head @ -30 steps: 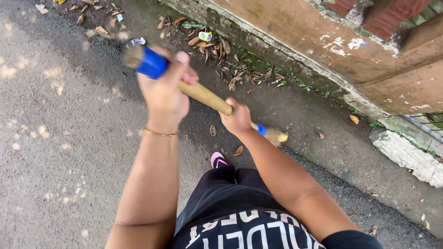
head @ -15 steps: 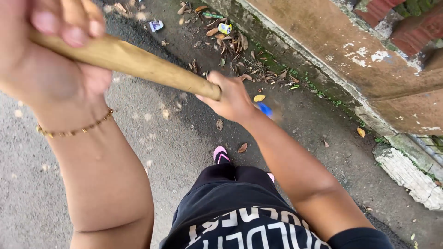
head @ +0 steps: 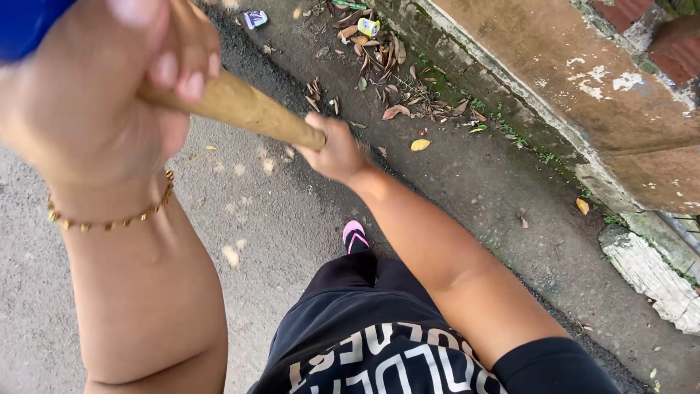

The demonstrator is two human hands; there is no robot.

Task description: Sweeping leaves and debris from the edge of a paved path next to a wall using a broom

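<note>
**A:** Broom handle (head: 240, 106) is swinging way closer to the camera than a second ago, and the brush end's gone out of view now.

**B:** Yep. Left hand (head: 95, 109) is wrapping its fingers tight near the blue cap (head: 25, 25), right hand (head: 337, 152) clenching lower down. Dry leaves (head: 386, 66) are sitting by the wall (head: 554, 80).

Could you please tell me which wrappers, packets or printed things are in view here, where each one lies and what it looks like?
Small packet: among dry leaves at the foot of the wall, top centre; squarish, yellow and white with some blue.
Crumpled wrapper: on the asphalt at the top edge, left of the packet; white and blue.
Green wrapper: at the top edge by the wall; thin, mostly cut off.
Shirt print: bottom centre; large pale lettering on black fabric.
</note>
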